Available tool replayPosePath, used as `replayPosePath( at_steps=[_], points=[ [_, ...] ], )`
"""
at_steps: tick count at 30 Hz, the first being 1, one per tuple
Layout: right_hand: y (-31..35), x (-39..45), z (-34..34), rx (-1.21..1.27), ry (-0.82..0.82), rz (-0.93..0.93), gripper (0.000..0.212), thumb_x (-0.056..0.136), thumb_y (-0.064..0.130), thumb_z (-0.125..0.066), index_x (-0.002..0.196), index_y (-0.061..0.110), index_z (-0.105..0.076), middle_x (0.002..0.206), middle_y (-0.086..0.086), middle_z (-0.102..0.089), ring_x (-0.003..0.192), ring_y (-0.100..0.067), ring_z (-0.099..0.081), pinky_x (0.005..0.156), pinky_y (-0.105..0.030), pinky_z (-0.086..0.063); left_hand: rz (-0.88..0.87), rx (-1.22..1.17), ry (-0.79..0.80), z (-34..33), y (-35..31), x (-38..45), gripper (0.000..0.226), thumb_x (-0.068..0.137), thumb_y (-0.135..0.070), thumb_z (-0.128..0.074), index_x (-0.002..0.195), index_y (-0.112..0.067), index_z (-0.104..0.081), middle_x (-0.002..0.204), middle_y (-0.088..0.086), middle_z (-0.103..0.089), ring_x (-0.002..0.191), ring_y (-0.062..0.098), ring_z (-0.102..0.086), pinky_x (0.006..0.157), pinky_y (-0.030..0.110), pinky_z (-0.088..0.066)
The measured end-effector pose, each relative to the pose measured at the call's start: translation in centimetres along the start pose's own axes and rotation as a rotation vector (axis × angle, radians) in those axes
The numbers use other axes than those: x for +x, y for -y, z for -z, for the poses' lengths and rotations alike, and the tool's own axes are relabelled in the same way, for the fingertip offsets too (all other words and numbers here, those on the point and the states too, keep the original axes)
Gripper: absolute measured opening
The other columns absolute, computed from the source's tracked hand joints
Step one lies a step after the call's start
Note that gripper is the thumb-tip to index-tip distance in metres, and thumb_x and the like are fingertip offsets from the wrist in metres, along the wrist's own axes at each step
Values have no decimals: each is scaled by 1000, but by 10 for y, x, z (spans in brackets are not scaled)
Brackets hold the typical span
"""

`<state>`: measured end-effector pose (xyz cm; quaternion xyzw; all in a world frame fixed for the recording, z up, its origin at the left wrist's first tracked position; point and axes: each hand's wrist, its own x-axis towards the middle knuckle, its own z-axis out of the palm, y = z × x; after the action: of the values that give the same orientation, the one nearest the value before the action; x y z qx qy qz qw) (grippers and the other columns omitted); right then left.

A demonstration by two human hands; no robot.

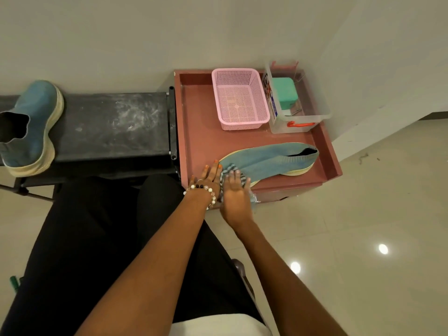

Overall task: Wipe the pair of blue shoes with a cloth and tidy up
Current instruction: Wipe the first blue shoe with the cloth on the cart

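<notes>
One blue shoe lay in the brown tray, its toe near the front rim. The left hand pressed flat beside the toe; the right hand pressed the striped cloth on it with straight fingers. The other shoe stood on the black bench.

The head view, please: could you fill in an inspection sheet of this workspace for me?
Surface: reddish tray table, raised rim; black bench beside it, scuffed white.
Job's things: one blue shoe on its side on the tray; other blue shoe on the bench; striped cloth over the first shoe's toe.
Clutter: pink basket; clear box holding a teal case.
Hands: left hand flat beside the toe; right hand pressing the cloth.
Cables: nothing seen.
Surroundings: pale wall, glossy tiled floor.
</notes>
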<state>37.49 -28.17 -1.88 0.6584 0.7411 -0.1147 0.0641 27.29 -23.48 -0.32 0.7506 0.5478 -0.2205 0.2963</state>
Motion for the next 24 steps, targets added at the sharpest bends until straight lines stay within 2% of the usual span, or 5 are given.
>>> replayPosePath(
  at_steps=[5, 7, 12, 17, 24],
  points=[
    [-80, -9, 8, -254, -81, 166, 81, 79, 42, -66, 145, 10, -31, 151, -10, -32, 142, -25, -25, 110, -58, 14, 2, 20, -9, 2, -2, -4, 78, 94, 3, -32, 149, -15, 20, 154, -4, 31, 146, 24, 14, 117, 53, -10],
    [-114, -12, 17, -426, -79, 62, 83, 78, 28, -70, 147, 10, -27, 153, -8, -28, 143, -23, -21, 107, -61, 20, -3, 5, -10, 2, -3, -5, 75, 96, 1, -30, 150, -15, 19, 155, -4, 30, 146, 24, 13, 116, 54, -10],
    [-90, -6, 19, -362, -91, -202, 57, 94, 14, -18, 148, 0, -11, 155, -21, -11, 145, -33, -3, 111, -62, 9, -9, -43, -6, 3, -4, -4, 76, 95, 3, -30, 150, -16, 19, 155, -4, 29, 146, 24, 13, 116, 55, -9],
    [-1, -3, -7, -79, -65, -8, 78, 77, 18, -70, 142, -4, -32, 149, -25, -29, 142, -36, -20, 114, -52, -4, 12, -52, 3, 0, -3, 0, 88, 93, 0, -45, 148, -15, 21, 153, -3, 32, 146, 24, 15, 115, 55, -10],
    [-108, -9, 22, -266, -82, 24, 79, 67, 12, -80, 137, 8, -46, 142, -10, -47, 135, -25, -39, 113, -60, -4, -8, -43, 8, 3, -3, -1, 79, 95, 2, -33, 149, -17, 20, 154, -5, 31, 146, 25, 13, 115, 57, -10]
  ],
)
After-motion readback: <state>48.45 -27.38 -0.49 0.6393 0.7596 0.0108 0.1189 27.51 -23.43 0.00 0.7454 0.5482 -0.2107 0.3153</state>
